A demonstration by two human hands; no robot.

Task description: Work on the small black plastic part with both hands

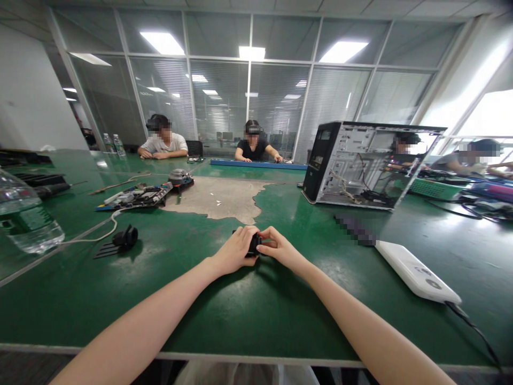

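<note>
Over the green tabletop [192, 310], in the middle of the view, my left hand [236, 248] is closed around a small black part [254, 244] from its left side. My right hand [280, 248] bends its thumb and fingers against the right side of the same part. Most of the part is hidden by my fingers, so its kind is unclear. Left of my hands lies another black piece [126, 238] with a rounded end and thin flat prongs.
Behind my hands is a worn bare patch [212, 195], with a circuit board [138, 195] beside it. An open computer case [356, 166] stands at right, near a white power bank [417, 270] with a cable. A water bottle [28, 219] stands left. Co-workers sit across the table.
</note>
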